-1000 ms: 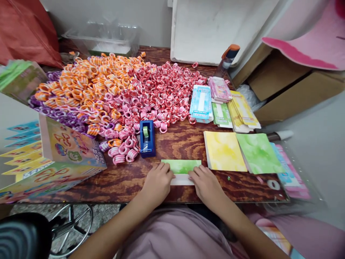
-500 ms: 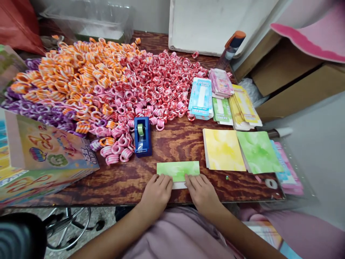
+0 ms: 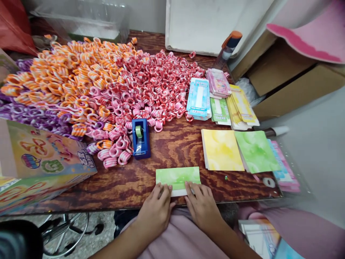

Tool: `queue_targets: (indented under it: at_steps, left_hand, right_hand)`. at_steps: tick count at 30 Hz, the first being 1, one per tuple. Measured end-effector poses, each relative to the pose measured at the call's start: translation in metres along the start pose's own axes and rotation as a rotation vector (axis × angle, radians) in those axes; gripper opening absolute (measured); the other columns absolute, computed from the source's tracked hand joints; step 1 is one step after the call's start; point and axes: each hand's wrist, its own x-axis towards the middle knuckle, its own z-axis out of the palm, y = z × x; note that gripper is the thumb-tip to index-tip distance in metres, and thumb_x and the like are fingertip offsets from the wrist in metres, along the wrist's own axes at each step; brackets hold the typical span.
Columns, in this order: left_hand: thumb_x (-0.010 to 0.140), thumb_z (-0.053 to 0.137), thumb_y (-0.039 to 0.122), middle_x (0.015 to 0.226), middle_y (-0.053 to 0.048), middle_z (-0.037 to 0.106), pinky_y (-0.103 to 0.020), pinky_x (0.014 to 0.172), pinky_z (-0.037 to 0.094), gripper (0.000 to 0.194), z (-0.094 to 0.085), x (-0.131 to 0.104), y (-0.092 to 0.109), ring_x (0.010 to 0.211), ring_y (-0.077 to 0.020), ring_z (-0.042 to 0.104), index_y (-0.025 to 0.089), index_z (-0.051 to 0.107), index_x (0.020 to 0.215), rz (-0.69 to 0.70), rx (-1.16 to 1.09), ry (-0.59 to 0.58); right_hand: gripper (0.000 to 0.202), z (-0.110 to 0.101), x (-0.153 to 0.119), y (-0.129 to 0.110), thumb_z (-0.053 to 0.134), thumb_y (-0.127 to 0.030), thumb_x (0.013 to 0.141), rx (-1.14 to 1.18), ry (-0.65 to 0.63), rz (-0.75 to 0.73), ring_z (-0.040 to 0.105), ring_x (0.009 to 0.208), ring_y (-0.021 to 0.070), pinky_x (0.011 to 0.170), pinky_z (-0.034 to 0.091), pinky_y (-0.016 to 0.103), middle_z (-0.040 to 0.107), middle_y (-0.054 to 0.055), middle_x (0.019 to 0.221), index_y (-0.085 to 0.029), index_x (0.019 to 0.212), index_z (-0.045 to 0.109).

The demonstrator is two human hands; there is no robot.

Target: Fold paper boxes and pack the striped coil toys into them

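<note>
Head view, folded green card under fingertips of both hands

1. Green paper: mottled light green, looks folded, white strip along edge nearest me.
2. Lies nearly flat, long side facing me, near table front, under my left hand and right hand.

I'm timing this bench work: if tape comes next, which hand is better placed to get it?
Probably the left hand: the tape dispenser stands ahead of it, left of the green card. The right hand is farther away and could press the card down.
</note>
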Motion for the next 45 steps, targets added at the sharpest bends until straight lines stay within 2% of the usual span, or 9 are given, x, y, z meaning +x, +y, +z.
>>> queue_targets:
  at_steps: [4, 9, 16, 20, 26, 30, 34, 40, 45]
  left_hand:
    - [0.099, 0.052, 0.014, 0.115, -0.015, 0.07, -0.039, 0.078, 0.06, 0.036, -0.009, 0.006, -0.015, 0.1, -0.0307, 0.063, 0.01, 0.059, 0.135, -0.056, -0.131, -0.054]
    - [0.094, 0.057, 0.006, 0.098, -0.008, 0.071, -0.038, 0.077, 0.059, 0.023, -0.017, 0.025, -0.021, 0.088, -0.0259, 0.063, 0.017, 0.064, 0.113, -0.148, -0.198, 0.006]
    - [0.092, 0.048, 0.0, 0.105, -0.012, 0.078, -0.04, 0.078, 0.057, 0.033, -0.001, 0.024, -0.022, 0.091, -0.027, 0.066, 0.013, 0.067, 0.116, -0.046, -0.151, 0.145]
    - [0.094, 0.049, 0.003, 0.11, -0.011, 0.08, -0.04, 0.081, 0.057, 0.03, 0.003, 0.016, -0.02, 0.095, -0.0256, 0.069, 0.015, 0.068, 0.114, -0.014, -0.19, 0.22]
    - [0.095, 0.045, 0.001, 0.092, -0.008, 0.078, -0.036, 0.074, 0.057, 0.026, 0.002, 0.022, -0.012, 0.084, -0.0224, 0.071, 0.018, 0.064, 0.091, -0.113, -0.272, 0.23]
    - [0.101, 0.05, 0.013, 0.091, -0.009, 0.076, -0.037, 0.074, 0.059, 0.014, -0.006, 0.026, -0.008, 0.083, -0.0241, 0.07, 0.017, 0.064, 0.1, -0.166, -0.313, 0.183]
    - [0.103, 0.058, 0.037, 0.106, -0.012, 0.078, -0.041, 0.086, 0.061, 0.029, -0.015, 0.026, -0.011, 0.098, -0.026, 0.071, 0.016, 0.063, 0.122, -0.144, -0.393, 0.119]
    - [0.103, 0.047, 0.012, 0.112, -0.01, 0.077, -0.039, 0.086, 0.059, 0.023, -0.013, 0.023, -0.007, 0.101, -0.024, 0.069, 0.017, 0.065, 0.116, -0.173, -0.444, 0.051]
    - [0.099, 0.045, 0.004, 0.111, -0.012, 0.078, -0.043, 0.081, 0.057, 0.026, -0.001, 0.014, 0.007, 0.094, -0.0275, 0.07, 0.016, 0.068, 0.104, -0.156, -0.351, 0.107]
  right_hand:
    - [0.035, -0.015, 0.012, 0.01, 0.067, -0.021, 0.096, 0.079, -0.012, 0.04, 0.056, 0.102, 0.0292, 0.087, 0.05, 0.043, 0.069, 0.012, 0.113, -0.017, 0.13, 0.067]
    - [0.023, -0.016, 0.028, 0.016, 0.062, -0.01, 0.096, 0.125, 0.026, 0.047, 0.058, 0.095, 0.0265, 0.087, 0.05, 0.043, 0.071, 0.009, 0.102, -0.017, 0.116, 0.071]
    - [0.05, 0.002, 0.022, 0.017, 0.045, -0.003, 0.099, 0.061, 0.122, -0.07, 0.058, 0.119, 0.0301, 0.104, 0.044, 0.051, 0.071, 0.015, 0.133, -0.013, 0.146, 0.057]
    - [0.053, 0.001, 0.01, 0.017, 0.04, -0.003, 0.1, 0.099, 0.153, -0.094, 0.062, 0.118, 0.0287, 0.108, 0.04, 0.055, 0.074, 0.013, 0.13, -0.015, 0.15, 0.054]
    - [0.054, 0.003, 0.009, 0.017, 0.044, 0.002, 0.096, 0.181, 0.275, -0.098, 0.068, 0.099, 0.0235, 0.091, 0.052, 0.044, 0.081, 0.008, 0.11, -0.018, 0.144, 0.058]
    - [0.051, 0.005, 0.015, 0.018, 0.046, 0.004, 0.096, 0.204, 0.312, -0.071, 0.069, 0.091, 0.0232, 0.081, 0.054, 0.042, 0.082, 0.008, 0.105, -0.019, 0.14, 0.061]
    - [0.051, 0.0, 0.017, 0.019, 0.046, 0.002, 0.098, 0.223, 0.278, -0.08, 0.071, 0.093, 0.0245, 0.081, 0.057, 0.044, 0.082, 0.009, 0.11, -0.019, 0.142, 0.06]
    - [0.045, -0.017, 0.01, 0.023, 0.051, -0.018, 0.105, 0.286, 0.107, -0.142, 0.071, 0.119, 0.0251, 0.101, 0.06, 0.045, 0.076, 0.013, 0.131, -0.016, 0.149, 0.055]
    - [0.044, -0.012, -0.002, 0.02, 0.044, -0.006, 0.104, 0.304, 0.085, -0.103, 0.068, 0.124, 0.0239, 0.104, 0.06, 0.042, 0.074, 0.011, 0.133, -0.017, 0.143, 0.061]
